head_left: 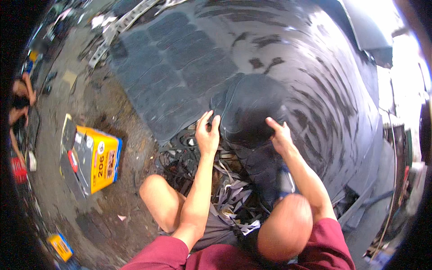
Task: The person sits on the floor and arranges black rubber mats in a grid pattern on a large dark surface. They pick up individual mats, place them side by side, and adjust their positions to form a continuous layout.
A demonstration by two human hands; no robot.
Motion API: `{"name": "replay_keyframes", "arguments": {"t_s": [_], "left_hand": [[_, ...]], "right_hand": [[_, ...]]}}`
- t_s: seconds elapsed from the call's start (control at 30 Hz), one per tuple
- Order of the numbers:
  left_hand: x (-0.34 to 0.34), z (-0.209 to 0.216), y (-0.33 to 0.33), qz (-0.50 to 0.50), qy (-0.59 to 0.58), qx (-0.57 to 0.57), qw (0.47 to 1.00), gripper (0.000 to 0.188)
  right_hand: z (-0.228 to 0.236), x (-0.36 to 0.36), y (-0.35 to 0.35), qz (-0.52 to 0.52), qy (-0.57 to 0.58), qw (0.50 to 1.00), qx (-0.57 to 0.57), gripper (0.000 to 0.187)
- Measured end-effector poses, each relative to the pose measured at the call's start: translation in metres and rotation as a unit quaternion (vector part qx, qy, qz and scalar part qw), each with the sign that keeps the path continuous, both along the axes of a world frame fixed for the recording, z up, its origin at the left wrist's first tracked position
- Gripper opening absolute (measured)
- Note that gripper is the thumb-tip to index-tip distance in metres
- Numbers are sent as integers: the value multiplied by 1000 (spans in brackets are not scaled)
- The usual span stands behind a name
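Observation:
A black, rounded piece of sheet with a smooth, slightly shiny face lies in front of me, over the larger black sheets. My right hand grips its right edge, thumb on top and fingers mostly hidden underneath. At the left edge is my left hand, fingers and thumb pointing up and apart, their tips close to the piece. Whether they touch it is unclear. Beyond it to the left spreads a black sheet with a padded block pattern.
A large dark sheet with wavy streaks covers the right side. Strips and scraps lie between my legs. On the dirty floor at left stands a yellow and blue box. A perforated metal strip lies far left. Another person's arm shows at the left rim.

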State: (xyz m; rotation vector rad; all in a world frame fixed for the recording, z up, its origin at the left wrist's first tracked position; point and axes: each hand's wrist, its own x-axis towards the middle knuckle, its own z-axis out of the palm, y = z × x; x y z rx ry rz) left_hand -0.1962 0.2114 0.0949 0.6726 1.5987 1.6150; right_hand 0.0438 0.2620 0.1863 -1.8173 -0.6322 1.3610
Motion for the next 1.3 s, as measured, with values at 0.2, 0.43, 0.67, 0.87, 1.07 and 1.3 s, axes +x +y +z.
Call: {"name": "replay_keyframes", "arguments": {"t_s": [0.2, 0.43, 0.67, 0.87, 1.07, 1.3], "left_hand": [[68, -45, 18, -75, 283, -35, 956, 63], [87, -52, 58, -116, 436, -260, 853, 106], [108, 5, 79, -42, 590, -365, 719, 61], [317, 101, -27, -501, 57, -17, 863, 26], [512, 93, -100, -567, -47, -4, 822, 52], [573, 0, -122, -717, 18, 24, 697, 74]], "right_hand": [[-82, 87, -51, 294, -120, 946, 64, 85], [-21, 199, -127, 329, -220, 899, 190, 67], [-36, 282, -212, 241, -253, 905, 244, 46], [-34, 330, -256, -59, -258, 932, 248, 63], [50, 442, -329, -206, -177, 926, 263, 57], [-2, 511, -350, -204, -342, 912, 97, 44]]}}
